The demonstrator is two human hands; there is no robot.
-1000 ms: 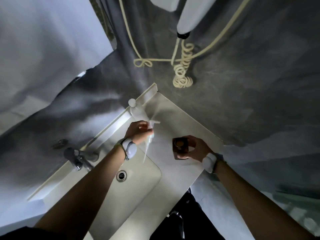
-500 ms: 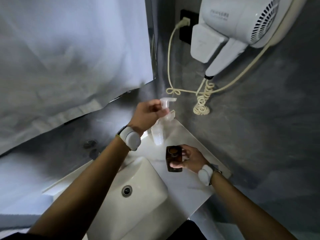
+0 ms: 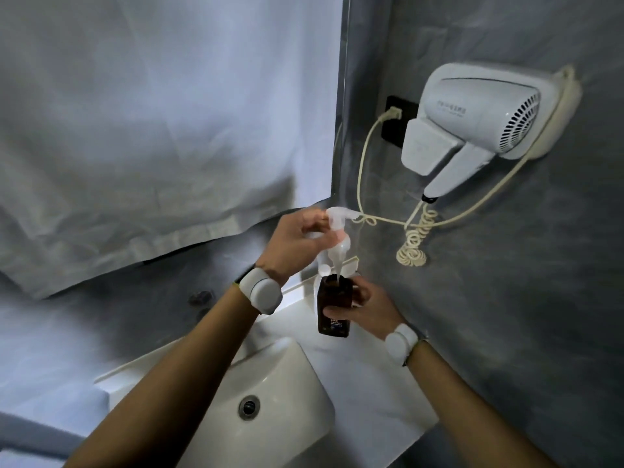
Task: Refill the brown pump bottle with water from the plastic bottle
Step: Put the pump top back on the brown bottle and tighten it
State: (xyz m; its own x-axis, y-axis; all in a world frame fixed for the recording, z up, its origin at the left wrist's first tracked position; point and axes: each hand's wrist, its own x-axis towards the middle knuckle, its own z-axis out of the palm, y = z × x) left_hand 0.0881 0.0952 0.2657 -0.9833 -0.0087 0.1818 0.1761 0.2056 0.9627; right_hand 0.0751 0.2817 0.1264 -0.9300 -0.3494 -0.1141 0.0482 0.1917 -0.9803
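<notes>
I see left grip (image 3: 297, 238) pinching the pump head (image 3: 336, 216) straight above the upright brown pump bottle (image 3: 332, 307), which right grip (image 3: 369, 307) holds, centre frame.

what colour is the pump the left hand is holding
Translucent white; the pump shows best in the head view, over the brown bottle.
</notes>
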